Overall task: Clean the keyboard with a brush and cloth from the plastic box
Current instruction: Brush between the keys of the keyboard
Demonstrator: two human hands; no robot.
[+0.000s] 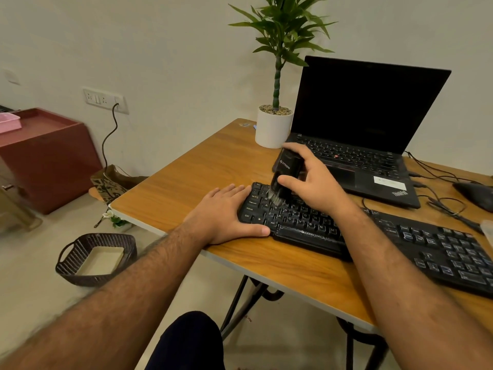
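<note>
A black keyboard [400,239] lies slantwise on the wooden table [186,172]. My right hand [312,180] grips a black brush [285,169] held upright, and its grey bristles touch the keys near the keyboard's upper left corner. My left hand [226,212] rests flat at the keyboard's left end. Its fingers lie straight along the edge and its thumb runs along the front side. No cloth is in view.
An open black laptop [368,124] stands behind the keyboard, with a potted plant [274,126] to its left. Cables and a dark mouse [474,194] lie at the right. On the floor sits a dark woven basket [96,259]. A red cabinet [48,156] stands at far left.
</note>
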